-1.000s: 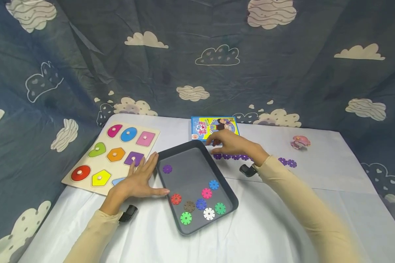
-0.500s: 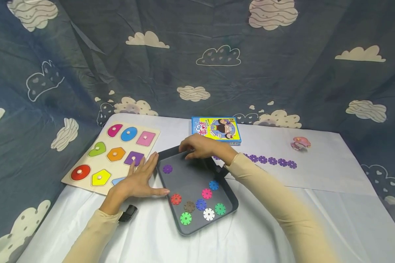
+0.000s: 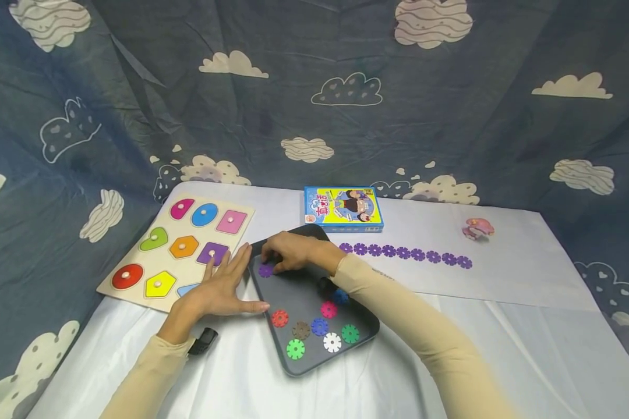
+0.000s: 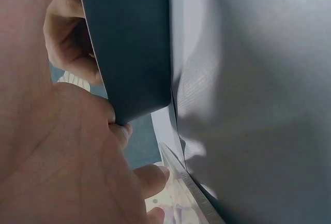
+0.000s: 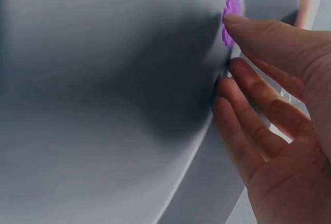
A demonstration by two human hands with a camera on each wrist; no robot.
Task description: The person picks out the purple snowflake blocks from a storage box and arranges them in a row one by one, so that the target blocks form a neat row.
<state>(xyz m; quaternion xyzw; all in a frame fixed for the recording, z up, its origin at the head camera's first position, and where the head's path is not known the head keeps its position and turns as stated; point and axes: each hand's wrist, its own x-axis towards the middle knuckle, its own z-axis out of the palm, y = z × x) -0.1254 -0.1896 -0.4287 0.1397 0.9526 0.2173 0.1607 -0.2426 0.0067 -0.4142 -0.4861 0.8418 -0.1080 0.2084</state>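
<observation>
My left hand (image 3: 217, 294) rests at the left side of a dark grey tray (image 3: 293, 294), fingers spread and the thumb on its rim. In the left wrist view the tray's outer wall (image 4: 129, 48) stands beside the palm. My right hand (image 3: 296, 250) reaches into the tray's far left corner, at a purple snowflake disc (image 3: 265, 270). From the right wrist, its thumb tip overlaps the purple disc (image 5: 232, 6), while the other fingers are bent loosely near the tray wall. More discs lie toward the tray's near end, among them red (image 3: 280, 318), white (image 3: 332, 342) and green (image 3: 296, 349) ones.
Right of the tray, several purple discs (image 3: 403, 253) form a row on the white cloth. A blue and yellow box (image 3: 344, 209) stands behind it, and a small pink toy (image 3: 479, 228) sits farther right. A wooden shape puzzle (image 3: 175, 265) lies at the left.
My right hand has moved left from the near end of the purple row, over the tray's rim, to the purple disc inside. The left hand and the tray stay put.
</observation>
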